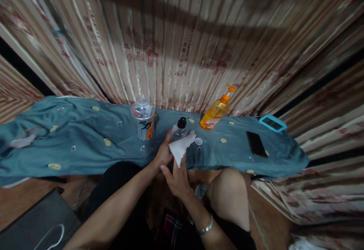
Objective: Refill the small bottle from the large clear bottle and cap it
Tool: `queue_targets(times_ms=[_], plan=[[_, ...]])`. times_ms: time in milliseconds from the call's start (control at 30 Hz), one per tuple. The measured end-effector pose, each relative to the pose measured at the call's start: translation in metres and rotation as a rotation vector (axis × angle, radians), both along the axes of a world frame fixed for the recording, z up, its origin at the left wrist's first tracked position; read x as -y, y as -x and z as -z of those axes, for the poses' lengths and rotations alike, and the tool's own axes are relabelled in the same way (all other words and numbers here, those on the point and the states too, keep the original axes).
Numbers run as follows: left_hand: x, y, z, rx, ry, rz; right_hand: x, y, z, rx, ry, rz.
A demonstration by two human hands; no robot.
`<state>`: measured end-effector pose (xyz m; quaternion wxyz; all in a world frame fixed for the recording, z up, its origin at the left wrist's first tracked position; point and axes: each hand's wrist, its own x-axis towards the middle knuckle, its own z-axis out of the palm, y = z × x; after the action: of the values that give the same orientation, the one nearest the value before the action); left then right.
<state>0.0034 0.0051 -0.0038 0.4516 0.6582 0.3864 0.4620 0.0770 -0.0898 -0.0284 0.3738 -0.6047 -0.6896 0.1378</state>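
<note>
My left hand (165,152) is closed round a small clear bottle (179,132) with a black cap, held slightly tilted over the near part of the cloth-covered table. In my right hand (179,180) is a crumpled white tissue (182,147), pressed against the front of that bottle. The tissue hides the lower part of the bottle and some fingertips. Just right of the tissue lies a small round white disc (198,141). A larger clear plastic bottle (144,119) with a black and orange label stands to the left, apart from my hands.
An orange pump bottle (214,114) stands at the back right. Farther right lie a dark phone (256,144) and a blue-framed digital display (272,123). A green patterned cloth (91,144) covers the narrow table. Pleated curtains (176,45) hang close behind it.
</note>
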Motion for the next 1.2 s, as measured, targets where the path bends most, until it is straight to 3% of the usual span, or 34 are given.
queue_targets(times_ms=[167, 267, 367, 567, 633, 800, 900, 967, 1067, 1200], plan=[[0.007, 0.012, 0.006, -0.14, -0.076, 0.062, 0.008, -0.005, 0.022, -0.048, 0.067, 0.015], [0.006, 0.016, 0.012, -0.129, -0.12, 0.05, 0.009, -0.009, 0.025, -0.095, 0.058, -0.002], [0.004, 0.02, 0.014, -0.13, -0.11, 0.036, 0.004, -0.017, 0.011, -0.192, 0.02, 0.02], [0.004, 0.021, 0.006, -0.121, -0.103, 0.004, -0.024, -0.032, -0.04, -0.374, -0.093, 0.011], [0.003, 0.021, 0.005, -0.107, -0.097, -0.013, -0.034, -0.033, -0.044, -0.412, -0.056, 0.018], [-0.005, 0.02, 0.003, -0.12, -0.022, -0.036, -0.042, -0.033, -0.016, -0.507, 0.124, 0.053], [-0.011, 0.02, 0.0, -0.15, 0.004, -0.03, -0.034, -0.033, 0.003, -0.553, 0.179, 0.06], [-0.015, 0.019, -0.004, -0.17, 0.007, -0.01, -0.027, -0.033, 0.006, -0.59, 0.233, 0.083], [-0.02, 0.018, -0.006, -0.152, 0.017, 0.044, -0.017, -0.034, -0.005, -0.619, 0.26, 0.116], [-0.022, 0.016, -0.001, -0.135, 0.068, 0.042, -0.012, -0.035, -0.037, -0.538, 0.059, 0.021]])
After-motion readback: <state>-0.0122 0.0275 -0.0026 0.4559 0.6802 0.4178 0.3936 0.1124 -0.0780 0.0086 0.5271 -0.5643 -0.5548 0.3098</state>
